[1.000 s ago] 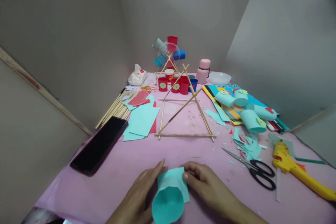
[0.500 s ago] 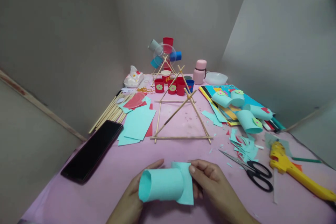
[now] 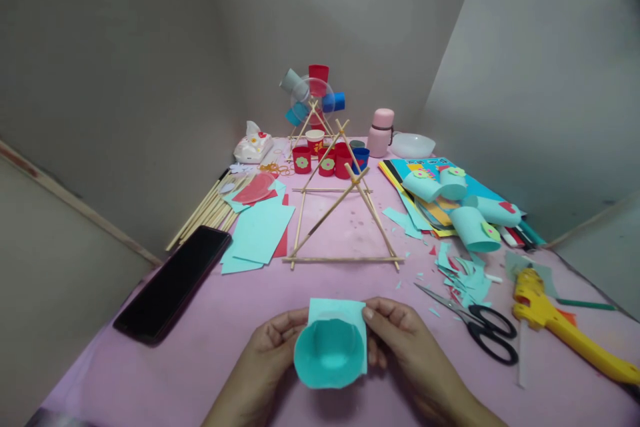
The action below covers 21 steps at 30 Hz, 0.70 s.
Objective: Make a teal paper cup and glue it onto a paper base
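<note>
A light-blue paper cup (image 3: 330, 355) is held low in front of me, its round mouth facing me. It joins a flat square of the same paper (image 3: 336, 307) at its far end. My right hand (image 3: 400, 340) pinches the square's right edge between thumb and fingers. From the left, my left hand (image 3: 277, 345) grips the cup and the square's left side, its fingertips partly hidden behind the paper. Beyond my hands stands a stick frame (image 3: 345, 259). Black-handled scissors (image 3: 483, 330) lie open to the right of my right hand.
At right are a yellow glue gun (image 3: 550, 320), paper scraps (image 3: 467, 280) and several finished light-blue cups (image 3: 473, 228). A phone (image 3: 173, 283), blue paper sheets (image 3: 260, 233) and sticks (image 3: 210, 210) lie left. Red cups (image 3: 302, 160) and a pink flask (image 3: 381, 133) stand further back.
The paper cup has turned from lying sideways, mouth to the left, to facing me. My left hand has shifted from beneath the tube to the left side of the piece.
</note>
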Tool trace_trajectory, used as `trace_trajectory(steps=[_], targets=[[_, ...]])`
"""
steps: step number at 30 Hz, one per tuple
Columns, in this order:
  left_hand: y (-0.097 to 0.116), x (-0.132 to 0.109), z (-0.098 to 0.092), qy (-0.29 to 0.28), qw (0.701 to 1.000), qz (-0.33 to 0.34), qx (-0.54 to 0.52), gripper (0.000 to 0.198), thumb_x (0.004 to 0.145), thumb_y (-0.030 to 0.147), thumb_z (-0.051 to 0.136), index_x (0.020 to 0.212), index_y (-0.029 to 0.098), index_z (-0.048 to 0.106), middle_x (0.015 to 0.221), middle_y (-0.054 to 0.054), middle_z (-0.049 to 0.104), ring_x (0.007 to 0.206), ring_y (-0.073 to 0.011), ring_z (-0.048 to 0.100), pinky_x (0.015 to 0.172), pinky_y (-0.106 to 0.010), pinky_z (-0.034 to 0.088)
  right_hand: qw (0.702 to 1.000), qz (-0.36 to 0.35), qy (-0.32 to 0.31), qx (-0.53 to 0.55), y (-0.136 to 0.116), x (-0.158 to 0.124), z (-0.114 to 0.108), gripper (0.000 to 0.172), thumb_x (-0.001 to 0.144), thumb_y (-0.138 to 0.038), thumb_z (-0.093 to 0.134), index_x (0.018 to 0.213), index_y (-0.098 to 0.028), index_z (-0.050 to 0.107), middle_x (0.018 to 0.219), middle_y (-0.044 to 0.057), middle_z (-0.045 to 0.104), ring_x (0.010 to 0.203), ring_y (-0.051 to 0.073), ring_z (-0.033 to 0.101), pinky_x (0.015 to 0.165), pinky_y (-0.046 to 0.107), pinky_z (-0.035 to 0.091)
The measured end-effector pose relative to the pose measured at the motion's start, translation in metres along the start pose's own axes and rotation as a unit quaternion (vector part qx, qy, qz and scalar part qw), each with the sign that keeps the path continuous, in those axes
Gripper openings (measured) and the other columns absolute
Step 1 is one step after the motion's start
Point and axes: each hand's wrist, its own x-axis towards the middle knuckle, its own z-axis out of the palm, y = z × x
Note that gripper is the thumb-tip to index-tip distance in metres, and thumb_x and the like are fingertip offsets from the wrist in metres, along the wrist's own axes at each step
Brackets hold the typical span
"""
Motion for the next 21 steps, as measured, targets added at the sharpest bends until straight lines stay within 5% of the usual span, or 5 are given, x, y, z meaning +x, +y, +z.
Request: trace_trajectory(steps=[4, 9, 12, 17, 21], targets=[[-0.015, 0.008, -0.016, 0.009, 0.999, 0.005, 0.035, 0.045, 0.071, 0.038, 0.073, 0.107, 0.014, 0.068, 0.078, -0.006, 0.074, 0.077, -0.0237, 0.068, 0.072, -0.032, 0.052, 1.0, -0.008, -0.007, -0.027, 0.002, -0.001, -0.001, 0.036, 0.084, -0.048, 0.06, 0.072, -0.015, 0.059, 0.042, -0.005, 0.055, 0.035, 0.005, 0.041, 0.039, 0.017, 0.026], [-0.02, 0.008, -0.024, 0.008, 0.994, 0.031, 0.1, 0.038, 0.075, 0.031, 0.068, 0.109, 0.014, 0.066, 0.07, -0.001, 0.07, 0.072, -0.021, 0.067, 0.076, -0.033, 0.053, 0.995, -0.016, -0.002, -0.101, 0.007, 0.0, -0.005, 0.036, 0.088, -0.048, 0.053, 0.099, -0.013, 0.057, 0.046, -0.007, 0.052, 0.039, 0.007, 0.043, 0.041, 0.019, 0.027], [-0.02, 0.006, -0.03, 0.014, 0.98, 0.085, 0.179, 0.032, 0.082, 0.033, 0.06, 0.109, 0.018, 0.067, 0.091, -0.005, 0.073, 0.088, -0.0225, 0.067, 0.085, -0.034, 0.051, 0.988, -0.041, -0.003, -0.146, 0.008, 0.0, -0.006, 0.035, 0.088, -0.045, 0.053, 0.105, -0.015, 0.054, 0.058, -0.007, 0.051, 0.048, 0.009, 0.049, 0.047, 0.02, 0.034], [-0.021, -0.003, -0.042, 0.124, 0.882, 0.221, 0.397, 0.042, 0.089, 0.043, 0.042, 0.118, 0.021, 0.062, 0.123, -0.01, 0.063, 0.115, -0.026, 0.057, 0.102, -0.043, 0.043, 0.971, -0.05, -0.003, -0.235, 0.007, -0.002, -0.003, 0.026, 0.087, -0.038, 0.054, 0.101, -0.016, 0.058, 0.07, -0.003, 0.052, 0.053, 0.01, 0.051, 0.053, 0.024, 0.041], [-0.02, -0.02, -0.031, 0.143, 0.878, 0.232, 0.394, 0.049, 0.094, 0.048, 0.033, 0.138, 0.029, 0.041, 0.144, -0.005, 0.046, 0.131, -0.0243, 0.043, 0.111, -0.045, 0.031, 0.958, -0.072, -0.002, -0.278, 0.006, -0.003, -0.002, 0.023, 0.088, -0.036, 0.054, 0.098, -0.017, 0.06, 0.071, -0.002, 0.056, 0.053, 0.011, 0.052, 0.053, 0.025, 0.042]])
